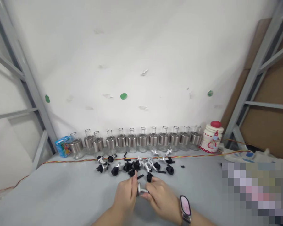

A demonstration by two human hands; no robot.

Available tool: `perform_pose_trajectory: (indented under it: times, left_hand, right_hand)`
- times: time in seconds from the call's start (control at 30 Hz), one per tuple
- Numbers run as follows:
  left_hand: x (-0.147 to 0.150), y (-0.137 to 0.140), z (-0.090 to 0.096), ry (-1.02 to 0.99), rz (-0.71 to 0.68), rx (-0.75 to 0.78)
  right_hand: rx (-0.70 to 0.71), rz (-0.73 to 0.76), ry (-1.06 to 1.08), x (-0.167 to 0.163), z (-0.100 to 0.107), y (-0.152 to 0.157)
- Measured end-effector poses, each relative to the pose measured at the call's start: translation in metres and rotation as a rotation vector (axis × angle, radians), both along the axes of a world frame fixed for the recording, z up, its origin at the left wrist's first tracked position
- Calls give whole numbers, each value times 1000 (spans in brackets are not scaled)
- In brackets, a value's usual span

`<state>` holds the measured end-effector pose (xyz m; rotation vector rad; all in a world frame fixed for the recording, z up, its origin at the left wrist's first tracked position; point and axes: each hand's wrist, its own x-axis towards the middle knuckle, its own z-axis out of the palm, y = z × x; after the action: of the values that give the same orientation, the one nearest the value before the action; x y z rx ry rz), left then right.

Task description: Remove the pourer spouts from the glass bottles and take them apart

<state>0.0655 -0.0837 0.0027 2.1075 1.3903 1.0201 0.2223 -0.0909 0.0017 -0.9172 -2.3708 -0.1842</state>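
Near the front of the table my left hand [125,192] and my right hand [162,198] meet over a silver-and-black bottle spout [141,190]. The left fingers close around its black, wider end, with the thumb pointing up. From the other side, my right thumb and fingers pinch the narrow silver end. Part of the spout is hidden by the fingers. Just beyond the hands lies a loose heap of silver pieces [146,165] and black stoppers [114,171]. One black stopper [149,177] lies right by the right fingers.
Several glass bottles with metal sleeves [132,141] stand in a row along the wall. A blue box [63,146] is at the left end, a white jar with red lid [211,138] at the right. A twisted red-yellow wire [80,161] crosses the grey table [61,191].
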Motion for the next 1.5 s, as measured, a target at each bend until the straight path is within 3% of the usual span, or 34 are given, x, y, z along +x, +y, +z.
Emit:
perform_pose_trajectory:
  times: [0.37,1.07,1.17,1.27,1.4,1.5]
  left_hand:
    - [-1,1,-2,76,4,69]
    - [-4,6,-4,192,-34,383]
    - [-5,5,-1,253,-5,571]
    - [-5,4,1,267,37,680]
    - [-4,4,3,250,45,711]
    - [-4,3,4,220,39,677]
  right_hand:
    - [-38,-12,11,0,0,-1]
    - [-276,-67,-27,2,-6,1]
    - [-400,-66,119,-3,-2,-2]
    - [-662,-46,369,-10,1,-5]
    - [-1004,44,634,-17,1,-5]
    - [-1149,98,762,-19,4,-4]
